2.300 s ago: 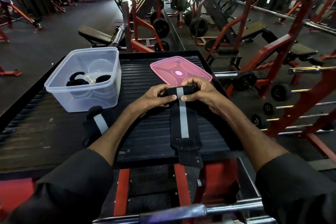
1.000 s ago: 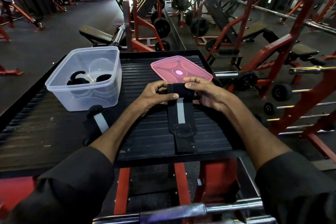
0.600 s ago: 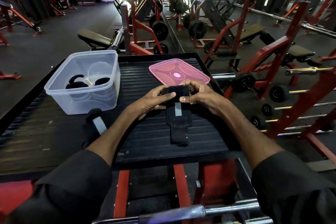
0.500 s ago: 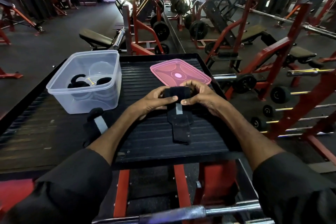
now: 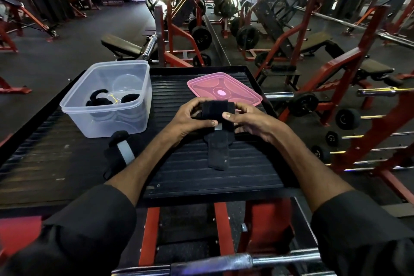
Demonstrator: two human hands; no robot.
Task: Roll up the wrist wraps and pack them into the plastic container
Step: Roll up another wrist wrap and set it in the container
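A steel bar (image 5: 224,262) crosses nearest the camera, with a black ribbed platform (image 5: 190,177) beyond it. On the platform, the wrap (image 5: 218,111) is mostly rolled, and its loose tail lies flat, pointing toward the person. The left hand (image 5: 190,119) and right hand (image 5: 248,119) grip the roll from either end, thumbs pressing on its near face. A second wrap (image 5: 122,152) lies unrolled to the left. Just behind it stands the clear container (image 5: 107,119), holding black rolls (image 5: 100,99). A pink lid (image 5: 224,89) lies beyond the hands, and a bench (image 5: 121,46) stands farther off.
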